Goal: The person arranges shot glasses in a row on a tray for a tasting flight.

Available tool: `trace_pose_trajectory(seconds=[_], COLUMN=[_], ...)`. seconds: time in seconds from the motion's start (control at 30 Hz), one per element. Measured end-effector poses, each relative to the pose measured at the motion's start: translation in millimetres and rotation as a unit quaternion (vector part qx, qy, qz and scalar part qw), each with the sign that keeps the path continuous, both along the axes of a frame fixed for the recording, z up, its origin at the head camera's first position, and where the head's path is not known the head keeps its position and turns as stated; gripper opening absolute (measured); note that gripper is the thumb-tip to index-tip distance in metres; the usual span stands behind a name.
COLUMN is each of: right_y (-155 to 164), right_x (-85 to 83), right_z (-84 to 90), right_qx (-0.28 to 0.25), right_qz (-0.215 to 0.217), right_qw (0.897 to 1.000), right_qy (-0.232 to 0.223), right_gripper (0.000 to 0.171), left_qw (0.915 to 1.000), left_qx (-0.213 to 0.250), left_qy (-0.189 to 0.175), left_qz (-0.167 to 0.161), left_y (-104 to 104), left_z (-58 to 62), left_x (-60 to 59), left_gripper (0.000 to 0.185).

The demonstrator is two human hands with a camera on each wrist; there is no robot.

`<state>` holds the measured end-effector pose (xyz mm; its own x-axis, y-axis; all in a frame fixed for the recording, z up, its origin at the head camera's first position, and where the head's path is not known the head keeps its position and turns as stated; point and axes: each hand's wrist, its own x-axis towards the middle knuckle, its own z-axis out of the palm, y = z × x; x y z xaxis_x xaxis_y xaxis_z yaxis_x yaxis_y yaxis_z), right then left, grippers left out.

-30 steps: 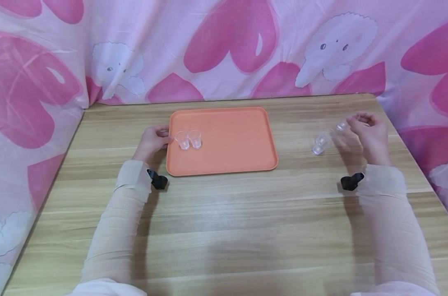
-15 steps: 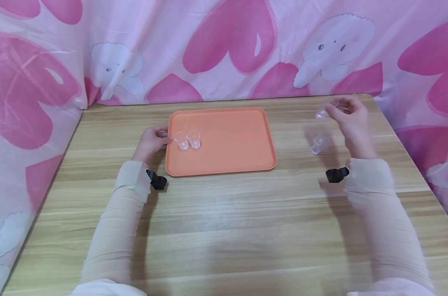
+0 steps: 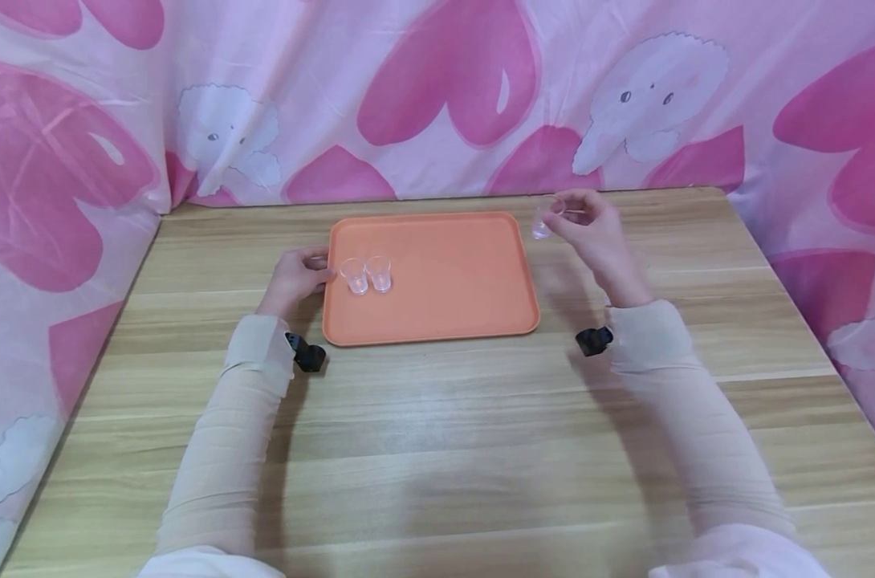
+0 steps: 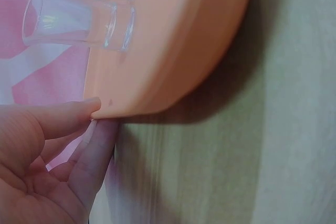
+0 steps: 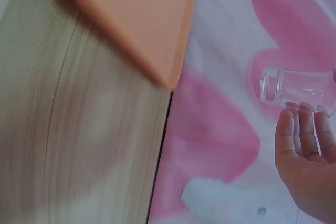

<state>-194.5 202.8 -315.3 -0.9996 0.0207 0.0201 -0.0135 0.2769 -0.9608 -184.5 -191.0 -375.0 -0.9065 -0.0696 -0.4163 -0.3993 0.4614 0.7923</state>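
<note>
Fingertips of the right hand [image 3: 592, 233] pinch a small clear plastic cup [image 3: 541, 222] by its rim, holding it in the air just past the far right corner of the flat orange plastic tray [image 3: 466, 313]. In the right wrist view the same cup [image 5: 294, 92] lies sideways above the curled fingers [image 5: 299, 129], with the pink heart-patterned cloth [image 5: 226, 129] behind it and the tray's corner [image 5: 157, 40] off to the side. The cup touches neither the tray nor the wooden table [image 3: 437, 449].

The left hand [image 3: 298, 277] rests on the table at the tray's left edge, its fingers loosely bent. The left wrist view shows the thumb and a fingertip [image 4: 79, 114] touching the tray's rounded rim [image 4: 173, 77] without wrapping around it; the hand has hold of nothing.

On the tray, close to its left edge, two more small clear plastic cups stand upright side by side, the left one [image 3: 355, 274] just beside the right one [image 3: 380, 273], nearly touching. Both sit a little way from the left hand's fingers. The rest of the tray floor is bare orange.

Both arms wear pale beige sleeves [image 3: 228, 433], each with a small black wrist camera [image 3: 309, 354] at the cuff. The pink cloth with hearts and white fluffy figures [image 3: 437, 96] hangs behind the table and drapes down on either side
</note>
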Motion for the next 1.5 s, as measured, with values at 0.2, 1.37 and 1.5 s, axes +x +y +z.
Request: trace_pose_trajectory(seconds=[0.2, 1.37, 1.5], right_y=[-27, -134, -141], right_x=[-0.9, 2.9, 3.8], right_z=[-4.5, -40.8, -43.1], right_qx=[-0.004, 0.036, 0.046], right_qz=[0.028, 0.131, 0.141], right_qw=[1.0, 0.987, 0.985], right_qy=[-0.011, -0.081, -0.086], right_gripper=[0.024, 0.042, 0.042], left_qw=[1.0, 1.0, 1.0], left_qx=[-0.002, -0.002, 0.0], left_qy=[0.0, 0.003, 0.003], left_qz=[-0.004, -0.004, -0.006], left_y=[0, 0, 0], left_z=[-0.2, 0.7, 0.6], left_x=[-0.1, 1.1, 0.8], left_gripper=[0.052, 0.052, 0.052])
